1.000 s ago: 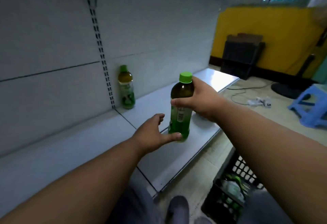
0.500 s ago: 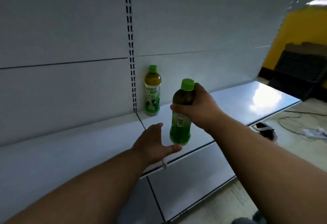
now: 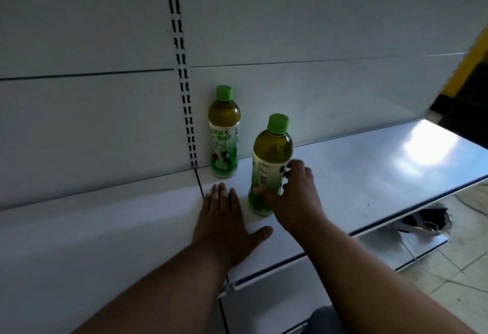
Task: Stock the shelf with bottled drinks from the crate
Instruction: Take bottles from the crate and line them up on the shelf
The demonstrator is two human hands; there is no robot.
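Two green-capped tea bottles stand upright on the white shelf (image 3: 369,175). The rear bottle (image 3: 224,133) is against the back panel beside the slotted upright. The front bottle (image 3: 270,159) stands nearer to me, and my right hand (image 3: 293,196) curls round its lower label, thumb on the left side and fingers on the right. My left hand (image 3: 224,217) lies flat on the shelf just left of that bottle, fingers straight, thumb spread out. The crate is out of view.
A slotted upright (image 3: 182,69) runs down the back panel. A lower shelf (image 3: 290,294) juts out beneath. Tiled floor (image 3: 449,281) with a dark shoe-like object (image 3: 427,220) shows at the lower right, and a yellow wall at the right edge.
My right hand has lowered the bottle onto the shelf and slid from its neck to its lower label. My left hand has dropped flat onto the shelf. The view has moved closer.
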